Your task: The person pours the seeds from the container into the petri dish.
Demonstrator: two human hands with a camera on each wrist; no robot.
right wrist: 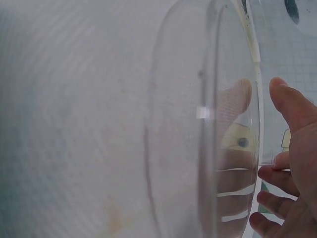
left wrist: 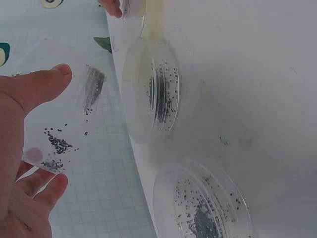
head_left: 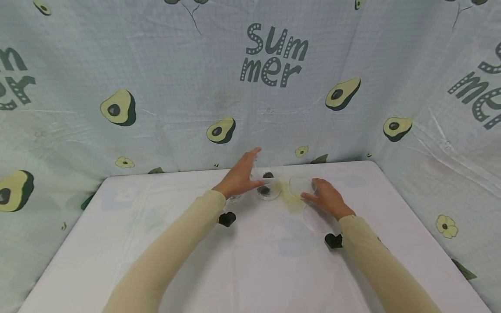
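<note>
My left hand (head_left: 239, 174) pinches a small clear plastic bag (left wrist: 59, 111) between thumb and fingers. Black grains cling inside the bag in the left wrist view, and one fingertip shows through it. Below the bag is a clear round dish (head_left: 268, 195) holding black grains. A second grain-filled dish (left wrist: 205, 208) stands nearer that wrist, partly hidden in the head view by the left forearm. My right hand (head_left: 328, 198) is at the right rim of a clear dish (head_left: 296, 186), its thumb and fingers spread apart. Whether they touch the rim I cannot tell.
Another clear round piece (head_left: 313, 221) lies under the right wrist and fills much of the right wrist view. A yellowish patch (head_left: 290, 201) marks the white table (head_left: 235, 269). Behind the table's far edge hangs a printed curtain (head_left: 176, 95).
</note>
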